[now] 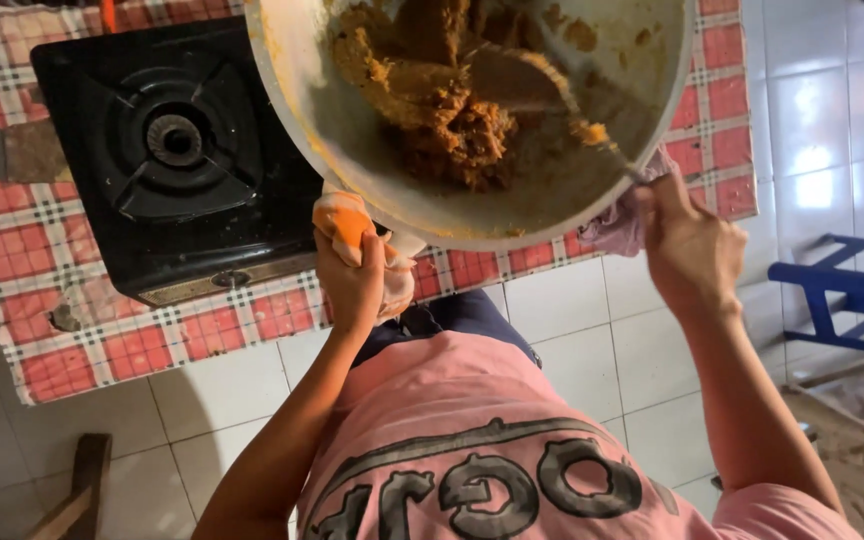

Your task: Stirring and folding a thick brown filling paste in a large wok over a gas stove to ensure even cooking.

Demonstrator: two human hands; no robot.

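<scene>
Metal pan (552, 190) tilted between hands | left grip (352, 280) clamped on orange cloth (344, 222) | right grip (687, 245) clamped on pink cloth (617, 228)

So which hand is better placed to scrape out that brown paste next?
Probably the right hand: it grips a utensil handle reaching into the pan. The left hand clutches an orange cloth at the rim.

Warm, fairly dim indoor light; brightest at right, where the white wall tiles (832, 120) carry soft glare patches. Stove (177, 150) dark, little detail. Shadow lower left on floor (102, 430). Pan (472, 110) slightly soft; wide-angle stretch at edges.
</scene>
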